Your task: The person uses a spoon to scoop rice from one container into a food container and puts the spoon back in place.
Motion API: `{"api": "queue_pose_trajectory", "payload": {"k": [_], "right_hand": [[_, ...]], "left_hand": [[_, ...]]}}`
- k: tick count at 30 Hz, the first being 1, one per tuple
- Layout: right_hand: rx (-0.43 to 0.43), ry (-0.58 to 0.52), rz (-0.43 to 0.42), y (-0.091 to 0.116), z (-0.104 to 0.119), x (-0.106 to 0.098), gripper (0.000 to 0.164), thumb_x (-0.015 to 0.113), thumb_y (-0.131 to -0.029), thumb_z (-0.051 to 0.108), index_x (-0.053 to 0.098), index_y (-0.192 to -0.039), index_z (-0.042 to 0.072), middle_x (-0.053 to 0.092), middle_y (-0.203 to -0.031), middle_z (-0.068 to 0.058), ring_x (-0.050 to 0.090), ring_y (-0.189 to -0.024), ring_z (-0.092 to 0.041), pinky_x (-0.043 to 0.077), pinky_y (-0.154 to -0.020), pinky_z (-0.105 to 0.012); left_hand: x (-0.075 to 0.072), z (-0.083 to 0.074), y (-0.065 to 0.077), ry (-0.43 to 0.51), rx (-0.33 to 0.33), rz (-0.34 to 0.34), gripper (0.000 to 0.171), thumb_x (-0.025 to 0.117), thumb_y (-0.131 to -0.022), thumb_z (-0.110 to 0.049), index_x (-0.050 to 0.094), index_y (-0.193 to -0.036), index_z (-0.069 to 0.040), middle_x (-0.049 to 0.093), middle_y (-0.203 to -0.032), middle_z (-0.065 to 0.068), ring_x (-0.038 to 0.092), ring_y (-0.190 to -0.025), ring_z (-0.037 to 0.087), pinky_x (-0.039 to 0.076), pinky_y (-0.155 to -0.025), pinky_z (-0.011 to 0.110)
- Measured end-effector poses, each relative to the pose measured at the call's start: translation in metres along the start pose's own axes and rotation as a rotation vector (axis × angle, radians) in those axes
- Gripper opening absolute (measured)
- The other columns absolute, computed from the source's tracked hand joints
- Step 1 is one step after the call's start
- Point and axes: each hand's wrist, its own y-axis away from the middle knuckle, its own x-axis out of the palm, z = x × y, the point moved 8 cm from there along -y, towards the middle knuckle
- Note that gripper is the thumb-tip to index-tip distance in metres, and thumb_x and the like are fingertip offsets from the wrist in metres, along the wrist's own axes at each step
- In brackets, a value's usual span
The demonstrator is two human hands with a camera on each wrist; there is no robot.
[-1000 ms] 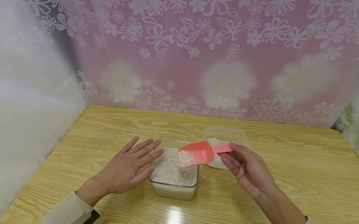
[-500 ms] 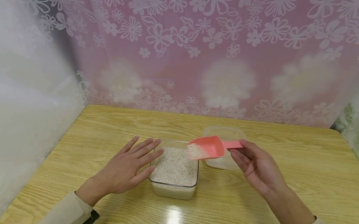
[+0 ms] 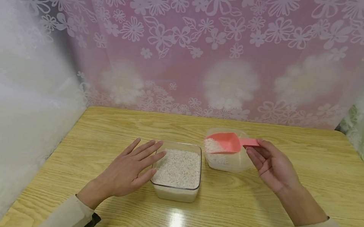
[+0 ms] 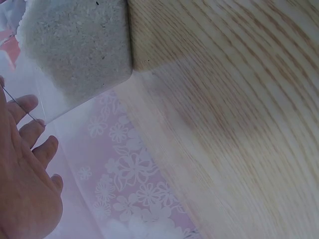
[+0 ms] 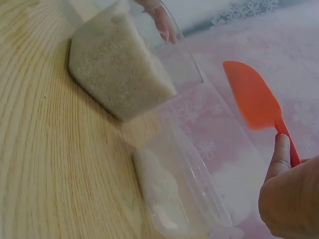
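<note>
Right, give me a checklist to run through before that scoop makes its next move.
1. Scoop gripped by its handle in the right hand: ok.
2. Rice in the scoop: ok, gathered toward the front lip.
3. Scoop raised above the plastic tub: ok.
4. Front lip safely inside the tub's rim: cannot tell; it looks close to the edge.
5. Left hand at the rim of the glass box: ok.
6. Tub steadied by a hand: not ok, neither hand is on it.
</note>
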Motion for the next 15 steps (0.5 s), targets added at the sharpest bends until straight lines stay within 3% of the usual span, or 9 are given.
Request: {"api": "queue_pose_trajectory", "payload": {"k": [15], "right_hand": [[-0.053, -0.071, -0.164, -0.009, 0.020, -0.048, 0.021, 0.048, -0.100, 0.005, 0.067, -0.099, -0.005, 0.069, -0.097, -0.021, 0.069, -0.089, -0.027, 0.051, -0.089, -0.030]], "left_hand": [[0.001, 0.001, 0.000, 0.003, 0.001, 0.001, 0.051, 0.034, -0.103, -0.042, 0.035, -0.150, -0.021, 0.025, -0.156, 0.001, 0.020, -0.142, 0.020, 0.008, -0.116, 0.048]]}}
